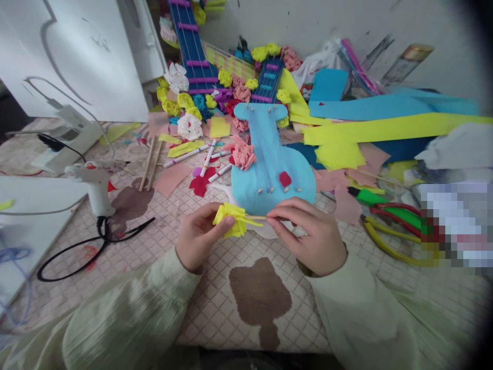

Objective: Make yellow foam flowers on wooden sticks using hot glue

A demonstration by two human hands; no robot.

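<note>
Between the thumb and fingers of my left hand (204,231) is a yellow crepe-paper flower (230,220), its ruffled side turned to the left. My right hand (306,231) pinches the end of a thin wooden stick (257,218), which runs left into the flower beside a strip of yellow paper. Just beyond both hands lies a light-blue guitar-shaped cutout (273,154) with strings, small pegs and a red patch. A pink paper flower (243,155) rests at its left edge.
A white glue gun (96,187) with a black cable stands at left, near wooden sticks (151,164). Scissors and pliers with coloured handles (389,226) lie at right. Blue and yellow paper strips (385,126) and several paper flowers (187,105) fill the back.
</note>
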